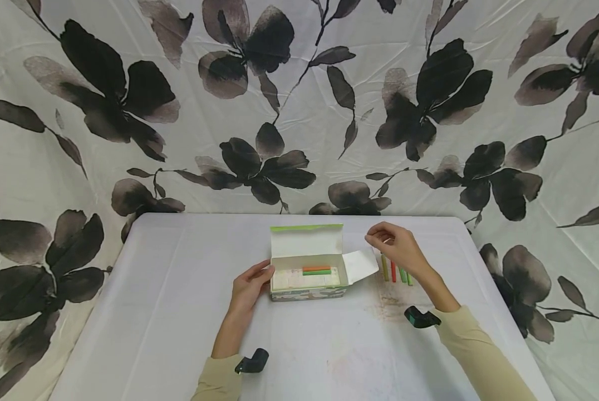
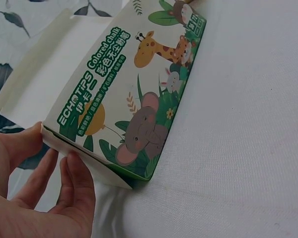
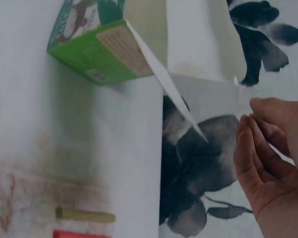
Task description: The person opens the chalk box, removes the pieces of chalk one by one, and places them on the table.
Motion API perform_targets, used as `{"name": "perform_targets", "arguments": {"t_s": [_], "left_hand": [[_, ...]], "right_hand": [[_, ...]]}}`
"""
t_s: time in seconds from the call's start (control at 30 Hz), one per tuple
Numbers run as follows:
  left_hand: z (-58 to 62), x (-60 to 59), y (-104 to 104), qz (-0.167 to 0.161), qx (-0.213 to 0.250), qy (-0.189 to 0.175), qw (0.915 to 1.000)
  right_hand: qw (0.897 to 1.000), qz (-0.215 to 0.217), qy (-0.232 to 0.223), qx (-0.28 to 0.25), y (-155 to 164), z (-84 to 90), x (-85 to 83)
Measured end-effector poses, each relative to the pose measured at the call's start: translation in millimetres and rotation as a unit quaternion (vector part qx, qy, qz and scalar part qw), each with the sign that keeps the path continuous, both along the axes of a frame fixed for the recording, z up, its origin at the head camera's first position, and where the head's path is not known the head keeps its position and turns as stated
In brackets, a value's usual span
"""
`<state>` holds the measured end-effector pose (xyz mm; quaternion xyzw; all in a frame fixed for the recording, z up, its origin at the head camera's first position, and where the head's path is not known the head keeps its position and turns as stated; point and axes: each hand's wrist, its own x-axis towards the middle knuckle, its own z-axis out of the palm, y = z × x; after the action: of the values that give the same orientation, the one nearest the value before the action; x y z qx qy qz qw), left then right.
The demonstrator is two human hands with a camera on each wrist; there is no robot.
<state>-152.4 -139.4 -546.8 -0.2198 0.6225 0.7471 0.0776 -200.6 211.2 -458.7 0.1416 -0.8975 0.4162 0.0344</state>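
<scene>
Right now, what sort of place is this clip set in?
Probably a makeshift recording set-up rather than a lived-in room: a table under a white cloth, closed in behind and at both sides by flower-print sheets. On it, only an open box of coloured chalk and loose chalk sticks.

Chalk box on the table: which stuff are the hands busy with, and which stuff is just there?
Busy with:
chalk box, steadied by the left hand
chalks inside the box
loose chalks under the right hand

Just there:
white tablecloth
flowered curtain
reddish smudge
</scene>
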Motion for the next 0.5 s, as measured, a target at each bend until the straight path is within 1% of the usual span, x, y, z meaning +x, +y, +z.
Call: {"name": "perform_targets", "arguments": {"t_s": [0.27,0.4,0.5], "left_hand": [[3.0,1.3,-1,-0.005,-0.002,-0.006,1.0000],[3.9,1.9,-1,-0.002,-0.004,-0.008,1.0000],[3.8,1.3,0,0.001,-0.003,-0.002,1.0000]], "right_hand": [[0.997,0.072,-0.009,-0.017,-28,-3.8,-2.5],[0.993,0.110,-0.026,-0.020,-40,-9.0,-2.9],[0.989,0.138,-0.039,-0.026,-48,-13.3,-3.0]]}}
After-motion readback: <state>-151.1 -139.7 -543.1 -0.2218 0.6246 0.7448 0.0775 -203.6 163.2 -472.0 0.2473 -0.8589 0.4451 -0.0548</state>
